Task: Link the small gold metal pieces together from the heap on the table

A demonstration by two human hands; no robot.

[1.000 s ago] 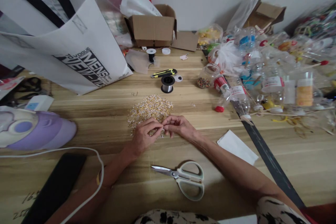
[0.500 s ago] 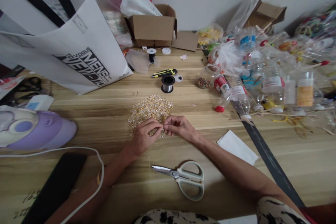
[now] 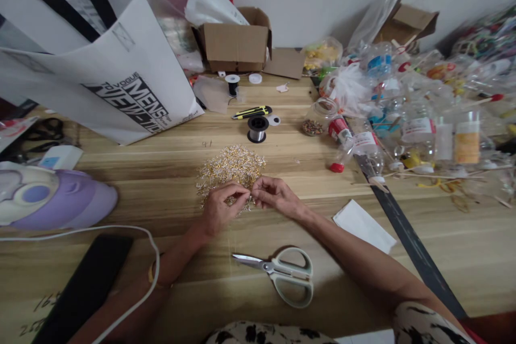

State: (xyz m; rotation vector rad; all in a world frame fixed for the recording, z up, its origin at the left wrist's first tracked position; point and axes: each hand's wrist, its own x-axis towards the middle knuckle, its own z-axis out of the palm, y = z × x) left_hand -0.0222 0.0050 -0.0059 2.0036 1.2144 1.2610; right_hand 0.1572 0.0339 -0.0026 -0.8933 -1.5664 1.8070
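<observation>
A loose pile of small gold and silver beads (image 3: 234, 164) lies on the wooden table, partly covered by my hands. Over its near edge, my left hand (image 3: 223, 205) pinches thumb and forefinger together. My right hand (image 3: 276, 195) meets it from the right, also in a pinch, with the fingertips of both almost touching. What sits between the fingertips is too small to make out. Below the hands lies a pair of scissors (image 3: 278, 274) with pale handles, blades pointing left. Beyond the pile stands a spool of silvery wire (image 3: 258, 129).
A yellow and black utility knife (image 3: 252, 112) lies behind the spool. At left are a large white bag (image 3: 133, 75), a purple and white device (image 3: 68, 199) and a white cable (image 3: 155, 258). Clear plastic bottles (image 3: 415, 123) crowd the right. A folded white paper (image 3: 365, 226) lies near my right forearm.
My hands stay over the pile with only slight finger movement. The left fingertips have drawn a little away from the right ones. Everything else looks the same.
</observation>
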